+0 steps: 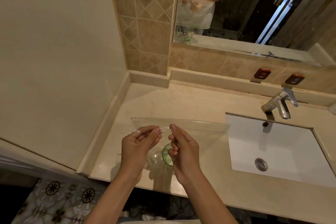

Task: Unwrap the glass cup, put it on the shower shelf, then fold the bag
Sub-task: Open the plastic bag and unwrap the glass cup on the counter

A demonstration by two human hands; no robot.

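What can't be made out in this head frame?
- Glass cup: mostly hidden behind the right hand; only a green rim section shows.
- Bag: clear film, so its lower edges and whether the cup sits inside it are unclear.
- Shower shelf: not in view.
- Fingers pinch at the bag's top edge; the exact grip is too small to tell.
- Faucet labels: too small to read reliably.
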